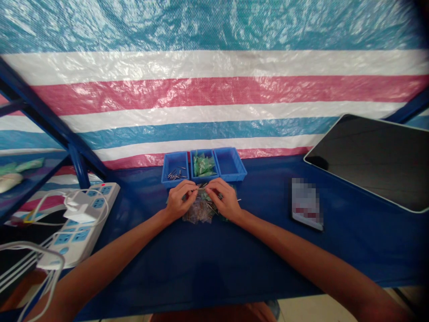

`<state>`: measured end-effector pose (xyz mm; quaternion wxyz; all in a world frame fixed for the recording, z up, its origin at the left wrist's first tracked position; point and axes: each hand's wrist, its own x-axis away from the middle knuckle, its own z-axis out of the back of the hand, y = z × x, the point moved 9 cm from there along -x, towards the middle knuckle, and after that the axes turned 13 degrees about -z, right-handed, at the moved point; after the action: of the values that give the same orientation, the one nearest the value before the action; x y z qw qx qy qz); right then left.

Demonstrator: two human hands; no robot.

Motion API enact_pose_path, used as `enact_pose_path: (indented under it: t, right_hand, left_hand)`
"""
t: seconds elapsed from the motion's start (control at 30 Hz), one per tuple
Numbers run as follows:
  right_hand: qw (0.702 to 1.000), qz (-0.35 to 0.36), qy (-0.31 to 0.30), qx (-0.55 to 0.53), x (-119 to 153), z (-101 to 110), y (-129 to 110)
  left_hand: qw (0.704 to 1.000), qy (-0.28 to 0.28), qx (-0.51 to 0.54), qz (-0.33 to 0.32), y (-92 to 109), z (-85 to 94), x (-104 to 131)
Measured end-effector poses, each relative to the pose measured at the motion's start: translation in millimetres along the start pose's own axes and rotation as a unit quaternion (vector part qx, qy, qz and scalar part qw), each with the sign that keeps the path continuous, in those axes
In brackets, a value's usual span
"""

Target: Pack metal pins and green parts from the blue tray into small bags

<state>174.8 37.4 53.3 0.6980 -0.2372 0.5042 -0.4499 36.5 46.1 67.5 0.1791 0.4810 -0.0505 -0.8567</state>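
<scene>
Both hands meet over a loose pile of clear, crinkled plastic packets [198,213] on the dark blue, smooth-covered tabletop [161,268]. Left hand [182,198]: thumb and fingertips pinched together on one end of a slim, pale, strip-like piece [201,188]; right hand [223,199] pinches the other end, fingers curled. Piece sits between the two hands, just in front of three blue plastic bins; too small to tell whether metal or film

Handling, as judged: very light, little grip force needed. If metal, stiff and slick, apt to roll; if film, limp and easily creased. Best hold is at the two ends, pad against pad, middle left free

Left bin [174,184] holds short, dark, shiny metal rods [175,174]: likely hard, slippery, best pinched mid-length. Middle bin holds green-tinted plastic packets [203,164]: probably soft, clingy, easiest taken by an edge
</scene>
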Motion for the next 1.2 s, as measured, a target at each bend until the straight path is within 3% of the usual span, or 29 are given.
enact_pose_path:
  t: [1.2]
  right_hand:
    - [1.0,-0.01,0.004,0.011,-0.2,0.7,0.7]
  left_hand:
    - [1.0,0.0,-0.02,-0.008,2.7,-0.3,-1.3]
